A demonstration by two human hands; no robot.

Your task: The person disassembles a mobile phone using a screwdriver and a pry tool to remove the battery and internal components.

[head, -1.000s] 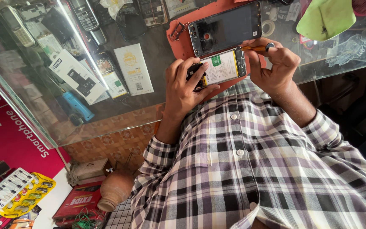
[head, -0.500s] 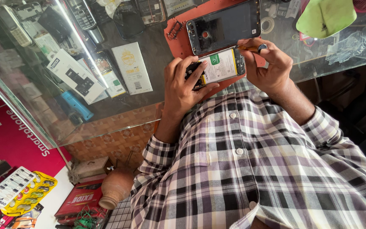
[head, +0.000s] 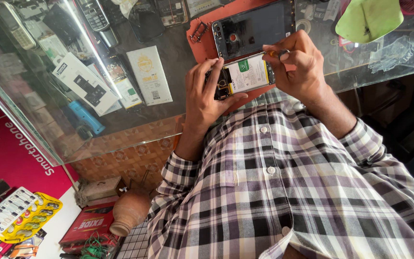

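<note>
— Nearest the camera, what is seen?

— A checked shirt (head: 283, 192) is seen filling the lower frame, with both forearms raised from it toward a glass counter (head: 168, 120).

— Where is the opened phone held?

— The opened phone (head: 243, 76) is held between the two hands, just above the counter's near edge. Its left end is gripped by the left hand (head: 207, 98), with the thumb laid under its lower edge and the fingers (head: 212, 72) curled over its top. Its right end is clasped by the right hand (head: 298, 67), whose fingertips are pressed to the upper right corner.

— Which way is it pointed?

— Its long axis is run roughly left to right, tilted slightly up toward the right. Its open back is faced toward the camera, and a white-and-green battery is shown inside.

— How far are the fingers parted?

— Both hands are closed on the phone. A small dark object is pinched at the right fingertips; what it is cannot be told.

— And farther off?

— An orange mat (head: 202, 36) is laid on the glass, and a second phone (head: 255, 29), screen dark, is rested on it just beyond the hands. A green cloth (head: 367, 19) is seen at the far right. Boxes and old handsets are displayed under the glass to the left.
</note>
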